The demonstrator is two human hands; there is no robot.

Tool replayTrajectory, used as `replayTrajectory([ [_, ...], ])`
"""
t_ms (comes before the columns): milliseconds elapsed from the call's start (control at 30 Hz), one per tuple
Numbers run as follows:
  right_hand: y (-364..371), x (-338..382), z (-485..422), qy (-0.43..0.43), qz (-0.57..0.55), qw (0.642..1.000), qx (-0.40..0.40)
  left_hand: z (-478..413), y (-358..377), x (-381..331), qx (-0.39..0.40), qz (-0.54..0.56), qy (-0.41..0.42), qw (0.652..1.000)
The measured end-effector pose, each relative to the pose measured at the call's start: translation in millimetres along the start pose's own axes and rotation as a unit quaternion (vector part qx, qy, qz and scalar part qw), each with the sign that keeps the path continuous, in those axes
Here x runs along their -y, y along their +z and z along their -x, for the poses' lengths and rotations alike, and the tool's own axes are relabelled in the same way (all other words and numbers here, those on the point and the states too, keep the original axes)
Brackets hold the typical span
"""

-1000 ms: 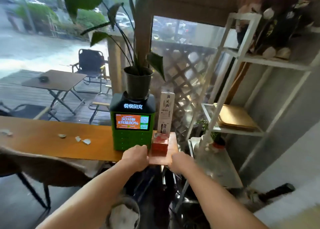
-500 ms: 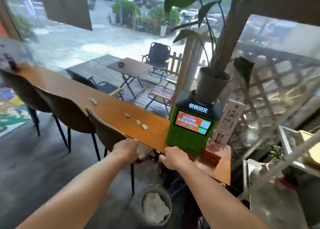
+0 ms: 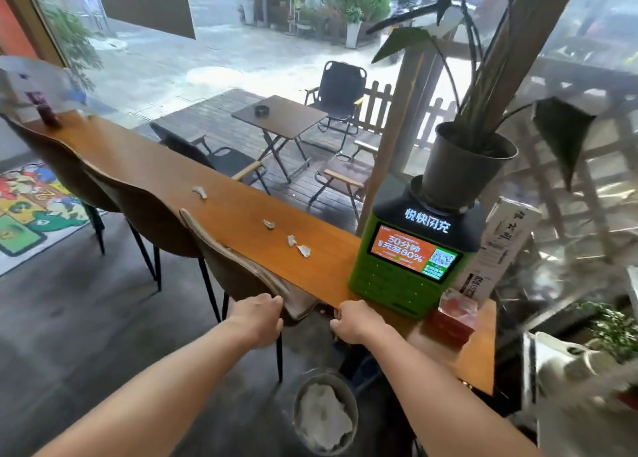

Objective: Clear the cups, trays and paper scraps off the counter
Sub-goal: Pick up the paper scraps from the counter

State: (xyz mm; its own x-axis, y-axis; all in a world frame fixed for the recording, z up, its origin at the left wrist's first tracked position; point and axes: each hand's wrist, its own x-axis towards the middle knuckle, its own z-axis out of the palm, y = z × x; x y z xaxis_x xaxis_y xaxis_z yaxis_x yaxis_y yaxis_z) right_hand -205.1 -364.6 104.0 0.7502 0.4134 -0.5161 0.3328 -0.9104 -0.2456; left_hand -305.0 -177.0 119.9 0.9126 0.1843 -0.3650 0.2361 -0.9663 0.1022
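Several small crumpled paper scraps lie along the long wooden counter (image 3: pixel 155 166): one (image 3: pixel 199 192) farther off, one (image 3: pixel 268 224) midway, and a close pair (image 3: pixel 297 246) near the green charging station. A dark cup-like thing (image 3: pixel 48 113) stands at the counter's far left end. My left hand (image 3: pixel 257 315) is curled against the top of the nearest chair back (image 3: pixel 238 263). My right hand (image 3: pixel 355 320) is curled at the counter's near edge, with nothing visible in it.
A green charging station (image 3: pixel 411 266) carries a potted plant (image 3: pixel 462 170). Beside it are a white carton (image 3: pixel 497 246) and a red box (image 3: pixel 452 315). A round bin (image 3: pixel 297 398) with white paper inside sits on the floor below. Three chairs line the counter.
My view has swung left from the counter's right end to take in its whole length. Both hands moved left along the near edge, the left reaching the chair back.
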Motion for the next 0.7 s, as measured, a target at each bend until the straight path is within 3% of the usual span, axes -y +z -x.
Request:
replayTrajectory([
  [167,-6,28,-36,0.027,-0.006,1.000,0.010,-32,-13,31,-0.020,0.029,0.035,0.999],
  [467,-29,143,-97,0.063,-0.017,0.998,-0.011,-94,-55,131,-0.060,0.003,0.135,0.989],
  [700,-26,187,-118,0.076,-0.050,0.996,-0.013,-153,-78,178,-0.061,0.015,0.162,0.985],
])
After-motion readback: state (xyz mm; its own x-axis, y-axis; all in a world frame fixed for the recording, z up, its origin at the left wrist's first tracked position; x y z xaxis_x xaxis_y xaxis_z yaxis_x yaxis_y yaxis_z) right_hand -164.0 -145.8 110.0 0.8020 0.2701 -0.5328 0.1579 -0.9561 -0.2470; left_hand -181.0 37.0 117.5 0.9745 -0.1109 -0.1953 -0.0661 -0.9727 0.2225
